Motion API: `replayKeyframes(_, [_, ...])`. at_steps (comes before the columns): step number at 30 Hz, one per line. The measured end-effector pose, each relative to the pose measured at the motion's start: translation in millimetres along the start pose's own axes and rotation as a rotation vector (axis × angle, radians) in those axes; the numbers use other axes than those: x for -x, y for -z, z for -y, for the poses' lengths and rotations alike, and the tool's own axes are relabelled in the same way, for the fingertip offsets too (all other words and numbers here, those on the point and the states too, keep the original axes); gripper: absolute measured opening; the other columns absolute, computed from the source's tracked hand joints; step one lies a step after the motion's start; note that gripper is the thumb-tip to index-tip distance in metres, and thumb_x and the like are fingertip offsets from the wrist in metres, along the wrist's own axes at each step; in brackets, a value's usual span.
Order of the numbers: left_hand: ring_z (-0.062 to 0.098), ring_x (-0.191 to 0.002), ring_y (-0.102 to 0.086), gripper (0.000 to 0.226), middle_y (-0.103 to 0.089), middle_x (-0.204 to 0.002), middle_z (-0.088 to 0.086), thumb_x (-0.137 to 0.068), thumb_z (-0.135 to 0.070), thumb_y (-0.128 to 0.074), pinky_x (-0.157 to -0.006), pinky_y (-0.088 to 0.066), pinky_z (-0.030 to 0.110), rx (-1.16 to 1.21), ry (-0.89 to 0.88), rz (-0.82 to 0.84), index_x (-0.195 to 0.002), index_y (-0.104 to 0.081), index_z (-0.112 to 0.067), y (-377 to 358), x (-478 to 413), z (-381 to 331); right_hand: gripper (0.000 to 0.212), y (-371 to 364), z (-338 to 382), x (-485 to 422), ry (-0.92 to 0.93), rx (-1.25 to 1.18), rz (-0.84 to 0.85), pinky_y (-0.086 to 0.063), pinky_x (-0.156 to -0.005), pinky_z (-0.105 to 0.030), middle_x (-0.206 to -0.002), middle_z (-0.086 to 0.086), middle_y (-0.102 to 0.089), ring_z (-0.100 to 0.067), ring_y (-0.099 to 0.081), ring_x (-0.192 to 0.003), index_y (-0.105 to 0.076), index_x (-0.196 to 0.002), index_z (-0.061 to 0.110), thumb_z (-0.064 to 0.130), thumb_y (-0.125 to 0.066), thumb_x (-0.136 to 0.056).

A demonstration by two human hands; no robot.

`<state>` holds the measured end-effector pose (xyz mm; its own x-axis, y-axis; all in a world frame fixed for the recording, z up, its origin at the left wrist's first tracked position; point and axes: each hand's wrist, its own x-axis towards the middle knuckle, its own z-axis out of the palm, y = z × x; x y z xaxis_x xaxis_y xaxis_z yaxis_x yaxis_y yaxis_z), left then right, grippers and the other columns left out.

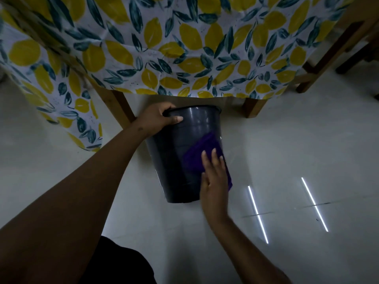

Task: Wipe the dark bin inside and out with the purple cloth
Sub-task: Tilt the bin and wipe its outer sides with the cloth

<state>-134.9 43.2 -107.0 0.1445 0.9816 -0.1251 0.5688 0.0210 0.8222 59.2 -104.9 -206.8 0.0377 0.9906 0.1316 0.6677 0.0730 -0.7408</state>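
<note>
Left hand [159,117] grips the dark bin [180,160] by its rim, right hand [214,181] presses the purple cloth [202,154] flat on its outer wall; open floor [287,150] to the right.

Head view, as I read it from my remote station. The dark bin [178,165] is tilted on the pale tiled floor [297,144], rim towards the table and base nearer the camera. The left hand [156,118] grips the rim, fingers curled over the edge and thumb on the outer wall. The right hand [213,182] presses the purple cloth [195,158] flat against the outer wall with straight fingers. Behind, a lemon-print tablecloth [164,48] hangs over a wooden table leg [121,106]. Two bright light streaks [258,214] reflect off the floor to the right of the bin.
</note>
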Motion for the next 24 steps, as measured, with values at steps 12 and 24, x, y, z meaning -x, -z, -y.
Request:
replayKeyframes(12, [-0.009,-0.074,-0.060,0.019,-0.065,-0.088,-0.009,-0.084,-0.018,-0.070,-0.067,-0.045,0.003,0.126,0.001,0.073,-0.100,-0.063,-0.015,2,7,-6,0.054,18,21,-70,-0.166,-0.324,-0.003,-0.024,-0.117,-0.048,-0.159,0.014,-0.016,-0.011,-0.011,-0.147,-0.029,-0.148,0.040,0.016,-0.042,-0.101])
replayKeyframes(24, [-0.008,-0.074,-0.057,0.021,-0.065,-0.085,-0.011,-0.082,-0.035,-0.071,-0.055,-0.040,-0.001,-0.030,0.039,0.078,-0.096,-0.066,-0.020,7,5,-9,0.085,-15,16,18,0.376,0.402,0.145,-0.013,-0.114,-0.053,-0.161,0.007,-0.015,-0.029,-0.007,-0.148,-0.031,-0.147,0.039,0.007,-0.070,-0.078])
